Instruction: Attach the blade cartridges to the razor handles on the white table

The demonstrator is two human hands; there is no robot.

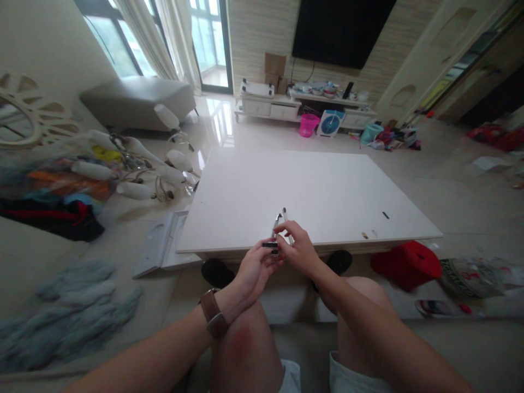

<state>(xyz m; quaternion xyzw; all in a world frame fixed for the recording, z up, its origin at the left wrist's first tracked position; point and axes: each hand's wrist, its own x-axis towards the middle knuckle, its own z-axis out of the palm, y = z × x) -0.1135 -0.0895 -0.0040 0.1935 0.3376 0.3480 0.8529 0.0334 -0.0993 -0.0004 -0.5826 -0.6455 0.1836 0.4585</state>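
Both my hands meet over the near edge of a low white table (311,191). My left hand (256,267), with a brown watch on its wrist, pinches a small dark piece (270,245) between its fingertips. My right hand (298,248) is closed round a small metal tool (280,218) whose two slim silvery ends stick up and apart above the fingers. The dark piece sits right at the base of that tool, between the two hands. What exactly the tool is I cannot make out.
Three tiny bits (385,215) lie near the table's right front. A red object (407,263) sits on the floor to the right, a white chandelier (139,169) and clothes to the left, a blue fluffy rug (69,311) near left. My bare knees are below.
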